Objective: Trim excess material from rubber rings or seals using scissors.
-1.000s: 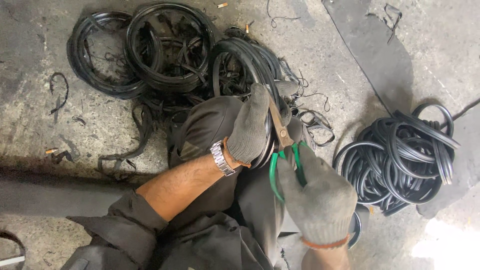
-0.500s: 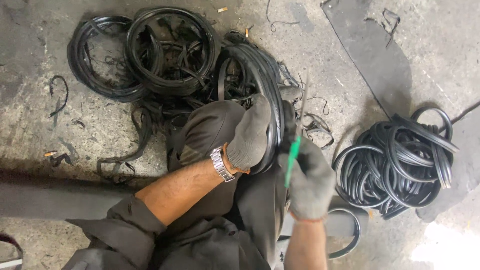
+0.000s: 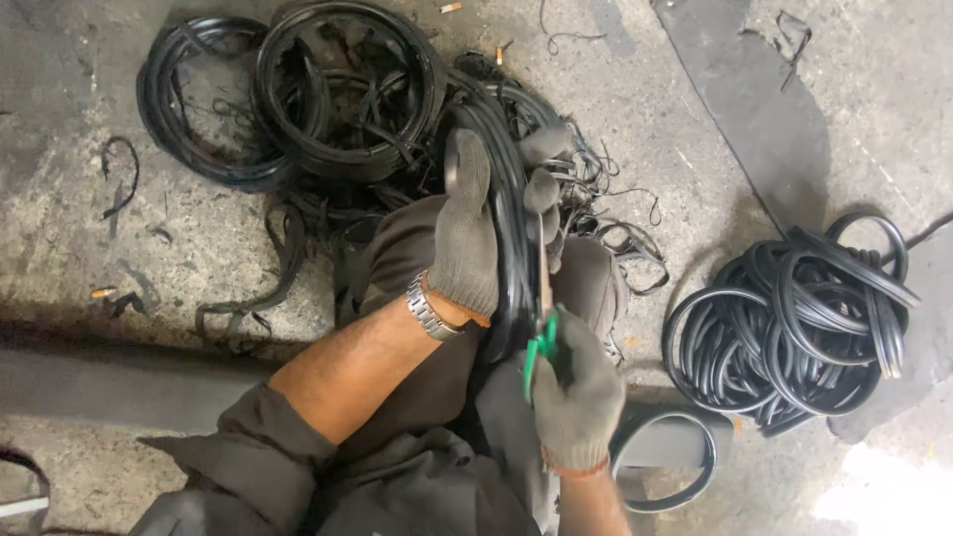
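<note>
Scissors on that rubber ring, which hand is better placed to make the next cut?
Probably the right hand: it already grips the green-handled scissors, blades against the rubber ring, which the left hand steadies.

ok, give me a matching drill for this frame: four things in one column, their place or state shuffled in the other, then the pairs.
Things:
1. left hand
2. right hand
3. neat coil of black rings
4. wristwatch

Places or states:
A. lying on the concrete at the right, apart from the hands
B. gloved, gripping the green-handled scissors
C. gloved, closed around the black rubber ring on the lap
D. metal band, worn on the left wrist

Pairs: 1-C, 2-B, 3-A, 4-D
</note>
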